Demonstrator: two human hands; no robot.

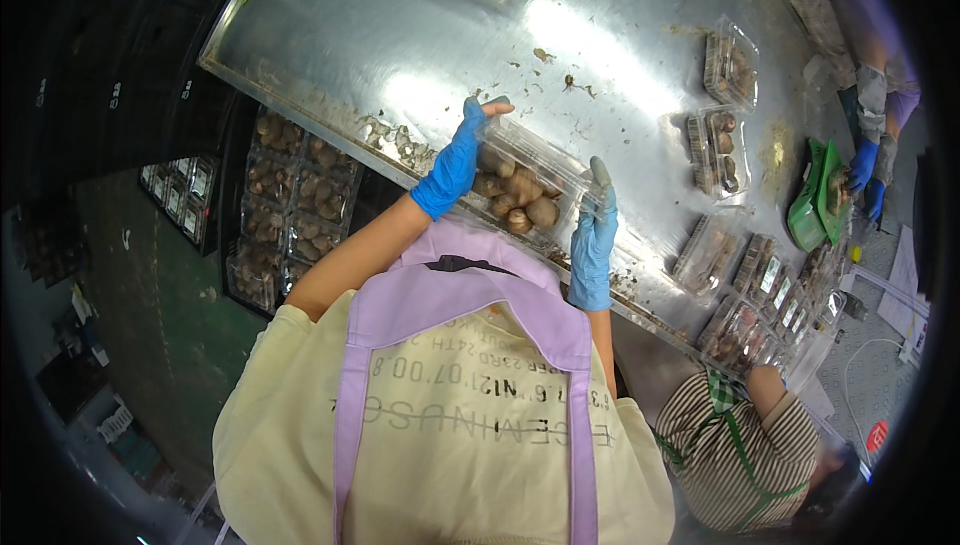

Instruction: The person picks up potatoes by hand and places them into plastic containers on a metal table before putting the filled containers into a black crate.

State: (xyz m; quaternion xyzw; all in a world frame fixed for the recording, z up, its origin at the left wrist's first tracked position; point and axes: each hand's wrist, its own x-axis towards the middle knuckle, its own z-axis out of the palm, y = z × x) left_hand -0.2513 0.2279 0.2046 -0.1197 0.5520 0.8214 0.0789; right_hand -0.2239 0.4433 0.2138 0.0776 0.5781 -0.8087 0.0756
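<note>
Between my two gloved hands is a clear plastic clamshell box with several brown mushrooms in it, at the near edge of the metal table. My left hand, in a blue glove with a bare fingertip showing, grips the box's left end. On the box's right end is my right hand, in a lighter blue glove with greyish fingertips. The lid side of the box lies towards the far side; whether it is fully closed I cannot tell.
Filled clamshell boxes stand on the metal table at the right. A black crate of filled boxes is at the left. Two co-workers are at the right, one in a striped top, one near a green scoop-like object. Brown debris dots the table.
</note>
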